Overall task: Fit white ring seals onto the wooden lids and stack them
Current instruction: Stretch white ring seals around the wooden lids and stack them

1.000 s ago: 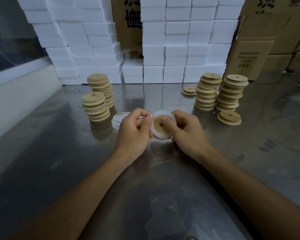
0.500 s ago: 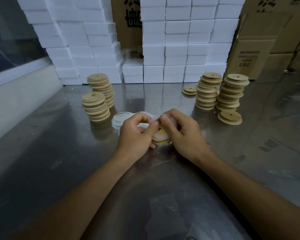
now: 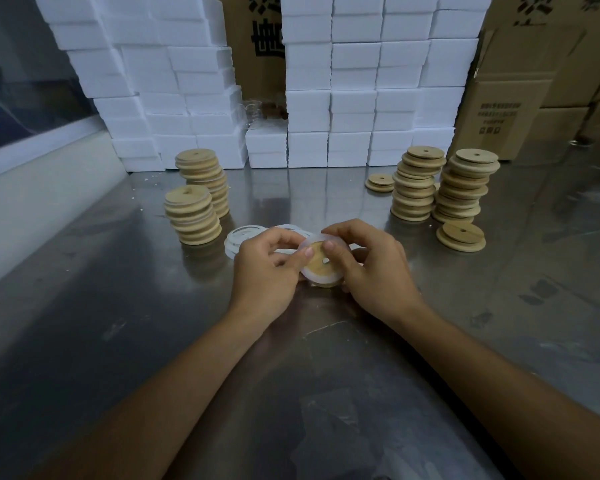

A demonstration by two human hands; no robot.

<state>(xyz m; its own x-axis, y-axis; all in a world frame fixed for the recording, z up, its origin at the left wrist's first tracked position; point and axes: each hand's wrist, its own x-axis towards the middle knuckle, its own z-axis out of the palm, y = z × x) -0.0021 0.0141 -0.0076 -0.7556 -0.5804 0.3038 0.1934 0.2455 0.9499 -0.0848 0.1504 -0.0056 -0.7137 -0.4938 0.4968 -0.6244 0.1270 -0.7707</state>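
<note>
Two hands at the centre of the frame, both on one wooden lid [image 3: 321, 266] held tilted just above the steel table [image 3: 118, 341]. Left hand [image 3: 265, 271] curled, thumb pressed on the lid's left face beside the white ring seal [image 3: 317, 278] around its rim. Right hand [image 3: 374, 268] curled round the lid's right side, thumb tip near the small centre hole. Seal apparently seated all round, though partly hidden under the fingers. Just behind the left hand, a loose pile of spare ring seals [image 3: 238, 239] flat on the table. Left of centre, two stacks of lids [image 3: 193, 214], seemingly with seals. Right of centre, two taller stacks of bare lids [image 3: 463, 187], a short pile [image 3: 461, 235] in front, another [image 3: 380, 182] behind. Across the upper frame, white foam boxes [image 3: 354, 81]; upper right, cardboard cartons [image 3: 506, 109].
</note>
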